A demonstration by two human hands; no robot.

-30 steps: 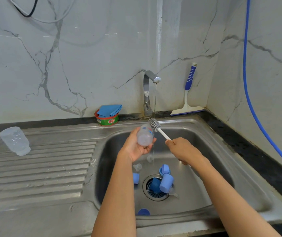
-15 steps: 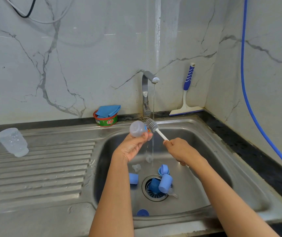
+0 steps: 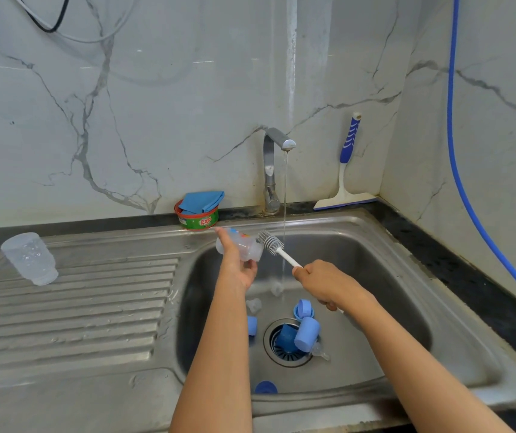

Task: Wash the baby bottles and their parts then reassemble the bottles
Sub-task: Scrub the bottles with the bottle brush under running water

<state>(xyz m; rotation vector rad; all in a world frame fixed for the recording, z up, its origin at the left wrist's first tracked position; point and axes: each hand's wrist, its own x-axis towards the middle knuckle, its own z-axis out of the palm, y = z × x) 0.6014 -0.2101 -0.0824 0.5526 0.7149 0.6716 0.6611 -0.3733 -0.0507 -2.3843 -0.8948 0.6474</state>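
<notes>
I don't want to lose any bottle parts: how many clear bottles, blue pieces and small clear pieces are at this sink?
Clear bottles: 2, one in the left hand, one on the drainboard
Blue pieces in the basin: 5
Small clear pieces in the basin: 3
Total: 10

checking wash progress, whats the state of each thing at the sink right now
chrome tap: running, thin stream
clear plastic baby bottle: uncapped, on its side, gripped by left hand
grey-bristled white-handled brush: gripped by right hand, head at that bottle's mouth
second clear bottle on drainboard: mouth down, uncapped
blue plastic caps in basin: loose, unassembled
red-and-green soap tub: open, blue cloth tucked in
</notes>
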